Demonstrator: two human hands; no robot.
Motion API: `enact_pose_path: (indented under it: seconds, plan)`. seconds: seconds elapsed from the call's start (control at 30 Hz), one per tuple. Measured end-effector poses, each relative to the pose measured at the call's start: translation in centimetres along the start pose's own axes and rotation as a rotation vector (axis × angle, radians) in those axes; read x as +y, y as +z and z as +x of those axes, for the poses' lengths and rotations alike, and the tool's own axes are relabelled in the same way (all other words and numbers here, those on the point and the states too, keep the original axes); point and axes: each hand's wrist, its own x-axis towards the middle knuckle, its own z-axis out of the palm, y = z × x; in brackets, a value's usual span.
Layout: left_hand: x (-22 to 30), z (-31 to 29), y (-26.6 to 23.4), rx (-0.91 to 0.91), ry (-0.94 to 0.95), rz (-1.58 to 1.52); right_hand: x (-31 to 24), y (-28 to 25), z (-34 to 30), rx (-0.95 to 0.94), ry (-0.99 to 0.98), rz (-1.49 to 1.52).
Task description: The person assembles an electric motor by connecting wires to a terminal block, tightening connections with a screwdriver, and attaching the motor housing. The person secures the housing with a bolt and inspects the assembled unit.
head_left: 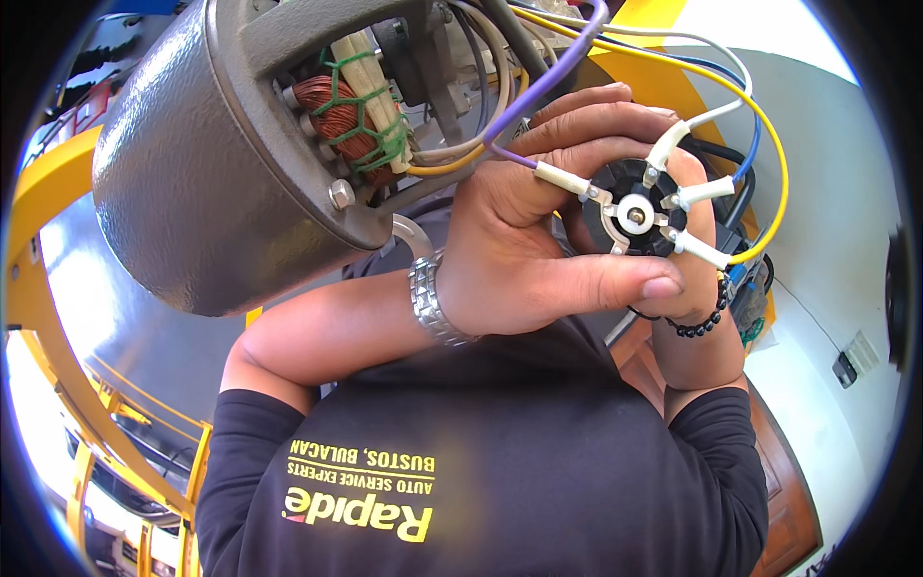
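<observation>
A round black rotary switch point(606, 229) with a white centre and metal terminals faces up. White-sleeved connectors point(707, 191) on its terminals join purple, white, blue and yellow wires point(786, 183). My left hand point(524, 245), below a silver watch, is closed around the switch, its thumb along the near rim and its fingers curled over the far side. Against the right rim my right hand point(699, 279), above a black beaded bracelet, is closed on the switch from behind; most of its fingers are hidden. Left of my hands is a grey motor housing point(192, 163).
Copper windings point(336, 113) laced with green cord show in the motor's opening, close to my left fingers. A hex bolt point(342, 194) sticks out of its rim. Yellow metal framing point(43, 288) stands at the left, and a pale wall point(836, 192) at the right.
</observation>
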Motion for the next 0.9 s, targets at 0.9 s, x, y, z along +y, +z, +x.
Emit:
enact_pose_path:
  seconds: [0.9]
  plan:
    - [1.1, 1.7, 2.2, 0.142, 0.071, -0.306, -4.5, -1.0, 1.6, 0.156, -0.029, -0.288]
